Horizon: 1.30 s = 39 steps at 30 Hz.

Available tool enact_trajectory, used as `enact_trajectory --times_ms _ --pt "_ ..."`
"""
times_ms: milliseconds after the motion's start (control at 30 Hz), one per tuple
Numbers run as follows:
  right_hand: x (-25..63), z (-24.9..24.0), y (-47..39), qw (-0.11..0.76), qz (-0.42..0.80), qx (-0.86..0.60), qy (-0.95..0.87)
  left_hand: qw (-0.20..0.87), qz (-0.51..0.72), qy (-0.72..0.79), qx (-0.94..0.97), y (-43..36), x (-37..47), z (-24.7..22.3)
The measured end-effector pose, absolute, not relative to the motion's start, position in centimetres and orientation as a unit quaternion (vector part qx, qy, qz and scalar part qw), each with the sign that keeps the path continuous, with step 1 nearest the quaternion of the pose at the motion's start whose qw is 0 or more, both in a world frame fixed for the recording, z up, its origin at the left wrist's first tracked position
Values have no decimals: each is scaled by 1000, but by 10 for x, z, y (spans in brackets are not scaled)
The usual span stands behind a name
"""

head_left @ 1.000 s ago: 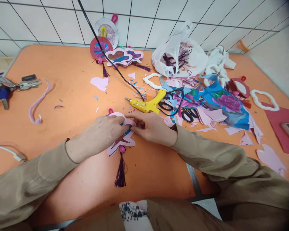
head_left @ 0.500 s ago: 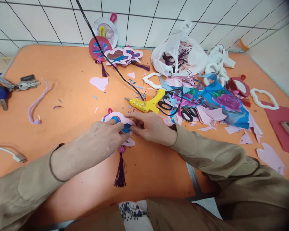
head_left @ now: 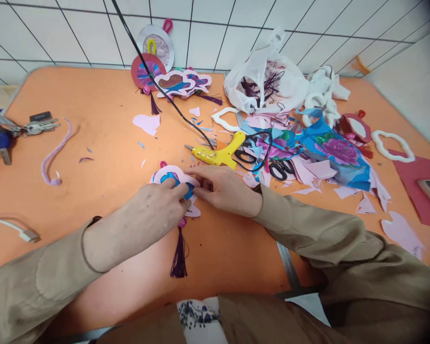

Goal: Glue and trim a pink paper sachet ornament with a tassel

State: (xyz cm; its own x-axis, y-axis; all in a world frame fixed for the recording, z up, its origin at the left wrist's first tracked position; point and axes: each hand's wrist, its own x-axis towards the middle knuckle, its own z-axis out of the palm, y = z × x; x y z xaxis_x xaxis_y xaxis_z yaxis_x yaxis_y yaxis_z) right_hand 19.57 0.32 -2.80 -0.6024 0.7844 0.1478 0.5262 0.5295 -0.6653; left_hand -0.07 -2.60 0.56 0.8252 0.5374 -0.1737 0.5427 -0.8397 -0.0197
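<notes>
Cloud-edged pink-and-blue paper ornament (head_left: 177,173) lies on orange tabletop (head_left: 232,258), dark purple thread tassel (head_left: 179,255) towards wearer. Left hand (head_left: 152,203): fingers bent over ornament; cannot tell if gripping. Right hand (head_left: 230,191): thumb and forefinger at its right edge, closure unclear. Yellow plastic glue gun (head_left: 218,155) just beyond right hand

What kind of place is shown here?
Probably a craft work table: a yellow glue gun, black-handled scissors and many pink paper scraps lie on it.
</notes>
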Motion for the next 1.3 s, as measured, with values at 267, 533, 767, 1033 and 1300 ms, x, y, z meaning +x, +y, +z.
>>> enact_trajectory --times_ms 267,533,767,1033,1300 --pt "194 -27 5 206 275 -379 -859 23 -82 287 954 -25 -1 4" --pt "197 -30 7 185 248 -405 -860 23 -71 277 958 -25 -2 3" --pt "202 -31 7 204 289 -420 -836 39 -77 279 956 -26 -2 3" --pt "201 -31 7 162 298 -395 -854 41 -99 288 952 -25 0 6" --pt "203 -33 11 170 308 -390 -851 41 -97 293 950 -25 1 7"
